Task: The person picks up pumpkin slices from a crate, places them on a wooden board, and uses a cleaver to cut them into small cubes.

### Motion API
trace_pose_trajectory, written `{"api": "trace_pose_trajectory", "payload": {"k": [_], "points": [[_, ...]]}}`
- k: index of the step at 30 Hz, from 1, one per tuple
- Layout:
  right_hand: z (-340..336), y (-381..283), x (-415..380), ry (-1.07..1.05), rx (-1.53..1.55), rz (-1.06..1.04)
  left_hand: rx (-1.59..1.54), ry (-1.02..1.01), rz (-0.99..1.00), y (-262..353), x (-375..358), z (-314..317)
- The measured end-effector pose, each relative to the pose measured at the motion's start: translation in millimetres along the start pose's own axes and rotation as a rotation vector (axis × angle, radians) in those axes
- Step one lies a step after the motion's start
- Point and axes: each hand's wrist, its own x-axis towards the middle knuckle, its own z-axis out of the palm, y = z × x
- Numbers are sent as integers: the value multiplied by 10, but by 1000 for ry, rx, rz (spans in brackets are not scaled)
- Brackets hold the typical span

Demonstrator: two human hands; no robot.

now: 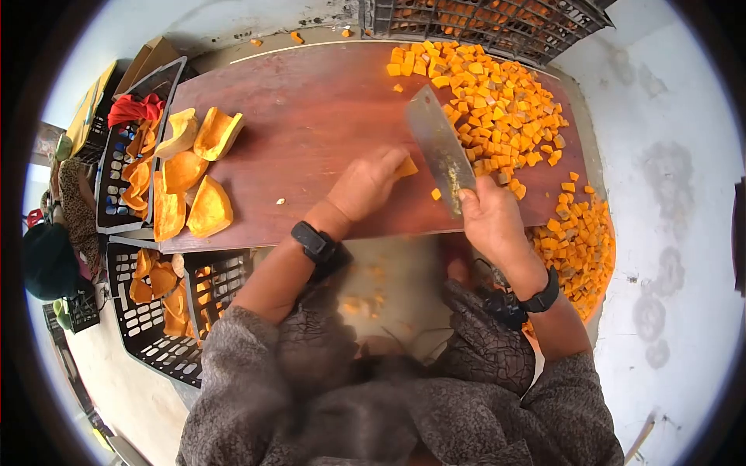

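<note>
On the red-brown board, my left hand point(364, 184) has its fingers closed on a small orange piece of pumpkin point(407, 167), mostly covered by the fingers. My right hand point(494, 220) grips a cleaver point(440, 140) by its handle. The broad blade has wet bits stuck to it and points away from me, just right of the held piece. A single pumpkin cube point(436, 194) lies beside the blade. Right of the cleaver spreads a big heap of pumpkin cubes point(497, 101). Several large hollowed pumpkin chunks point(210, 208) rest at the board's left end.
Black crates with pumpkin pieces stand at the left point(103, 175) and lower left point(140, 342). Another crate point(466, 23) of cubes is behind the board point(311, 101). More cubes fill an orange container point(610, 241) at the right, near the white wall point(668, 194). Another person point(74, 210) is at far left.
</note>
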Motion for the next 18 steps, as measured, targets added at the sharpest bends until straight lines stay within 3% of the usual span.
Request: {"api": "trace_pose_trajectory", "payload": {"k": [6,14,16,18], "points": [[22,-123,-88,-114,-69,-43,94,35,118,31,-52,79],[72,-232,-81,-242,-214,-11,73,34,113,-23,-36,118],[243,-242,17,-194,-176,-65,54,7,92,-16,-60,160],[438,-246,218,-124,-138,-133,111,48,192,-43,-17,155]]}}
